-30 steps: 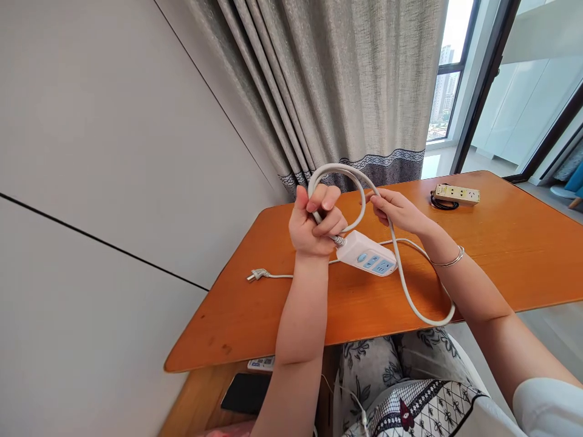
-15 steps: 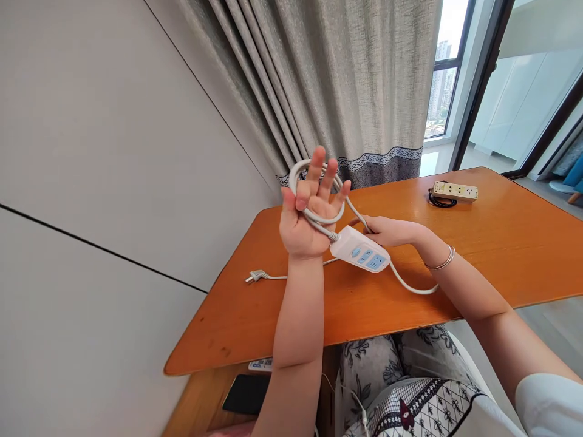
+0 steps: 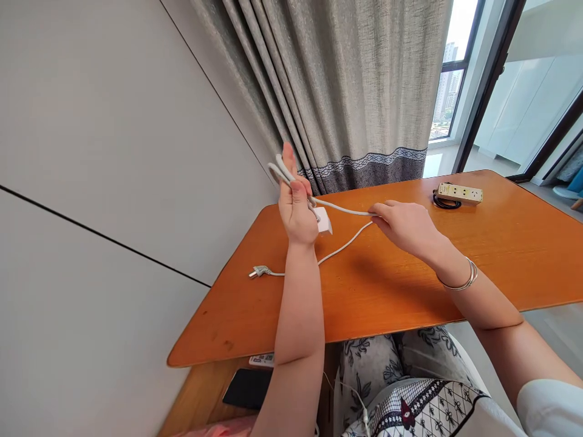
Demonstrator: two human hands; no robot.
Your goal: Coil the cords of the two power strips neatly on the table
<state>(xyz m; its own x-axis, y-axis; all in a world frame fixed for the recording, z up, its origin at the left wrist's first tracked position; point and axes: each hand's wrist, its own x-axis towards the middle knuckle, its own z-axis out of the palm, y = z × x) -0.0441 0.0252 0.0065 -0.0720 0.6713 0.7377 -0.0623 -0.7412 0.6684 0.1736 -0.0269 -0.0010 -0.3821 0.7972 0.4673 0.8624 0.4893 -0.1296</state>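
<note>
Loops of white cable (image 3: pixel 282 172) are wrapped round my left hand (image 3: pixel 298 203), which is raised above the table with its palm turned to the right and its thumb against the cable. Behind that hand, a white power strip (image 3: pixel 324 221) shows only at one end. My right hand (image 3: pixel 395 221) pinches the cable between thumb and fingers, and a stretch of it runs taut to my left hand. From my right fingers the rest of the cable slopes down to the left, ending in a plug (image 3: pixel 259 271) on the table.
On the orange wooden table (image 3: pixel 355 303), a beige power strip (image 3: pixel 460 193) with a black cord lies at the back right. A dark phone (image 3: pixel 247 388) and a white remote (image 3: pixel 262 360) sit on a lower surface. A grey curtain hangs behind the table.
My left hand has turned sideways, and its fingers have drawn in around the loops. My right hand has moved from behind the white power strip to its right, drawing the cable out straight.
</note>
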